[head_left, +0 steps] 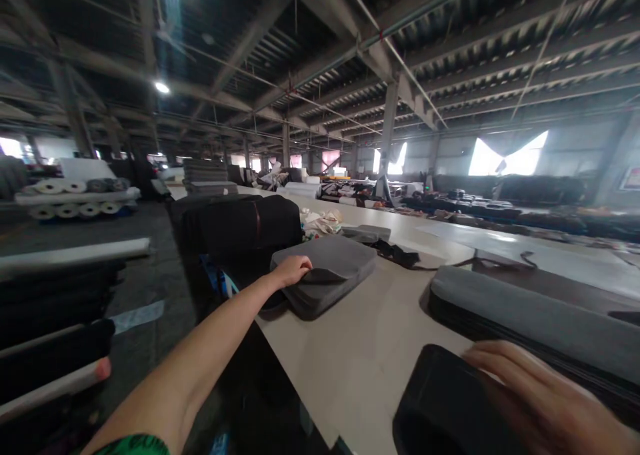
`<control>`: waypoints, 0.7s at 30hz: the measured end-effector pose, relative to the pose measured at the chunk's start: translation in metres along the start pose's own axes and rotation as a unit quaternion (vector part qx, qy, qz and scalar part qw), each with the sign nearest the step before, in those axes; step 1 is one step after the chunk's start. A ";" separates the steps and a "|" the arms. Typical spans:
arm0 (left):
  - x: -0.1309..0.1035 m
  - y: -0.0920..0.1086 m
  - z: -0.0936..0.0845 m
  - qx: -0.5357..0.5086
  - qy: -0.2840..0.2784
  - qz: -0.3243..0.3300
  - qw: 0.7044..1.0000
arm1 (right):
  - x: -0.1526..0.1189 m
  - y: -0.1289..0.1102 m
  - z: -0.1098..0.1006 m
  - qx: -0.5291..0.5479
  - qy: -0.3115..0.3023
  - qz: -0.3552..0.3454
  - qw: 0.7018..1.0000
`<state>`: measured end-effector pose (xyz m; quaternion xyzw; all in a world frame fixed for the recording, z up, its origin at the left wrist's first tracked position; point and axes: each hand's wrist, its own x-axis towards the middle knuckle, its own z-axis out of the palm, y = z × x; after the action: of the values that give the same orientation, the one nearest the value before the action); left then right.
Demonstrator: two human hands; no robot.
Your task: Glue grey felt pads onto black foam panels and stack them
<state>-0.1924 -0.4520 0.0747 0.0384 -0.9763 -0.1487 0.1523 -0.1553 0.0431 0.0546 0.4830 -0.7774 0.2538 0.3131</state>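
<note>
My left hand [294,270] pinches the near edge of the top sheet on a stack of grey fabric pieces [340,258], and that edge is lifted a little. The stack sits at the left edge of the pale table [350,348]. At the lower right, my right hand [540,388] is blurred by motion, over or against a dark rounded piece [440,401]. What its fingers hold, if anything, cannot be made out. A long grey-topped stack [530,315] lies just beyond my right hand.
Black bundled material [245,228] stands behind the grey stack, beside crumpled white cloth [323,223]. A dark strap [397,253] lies on the table. Fabric rolls [75,258] are on the floor side at left. A column [389,135] rises farther back.
</note>
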 end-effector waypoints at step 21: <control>0.020 -0.003 0.001 -0.023 0.051 -0.051 0.997 | 0.185 -0.059 0.239 0.000 -0.235 -0.005 0.972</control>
<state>-0.2122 -0.4569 0.0787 0.0925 -0.9604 -0.1770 0.1945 -0.2217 -0.2568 0.0345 0.5334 -0.8266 0.1316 0.1225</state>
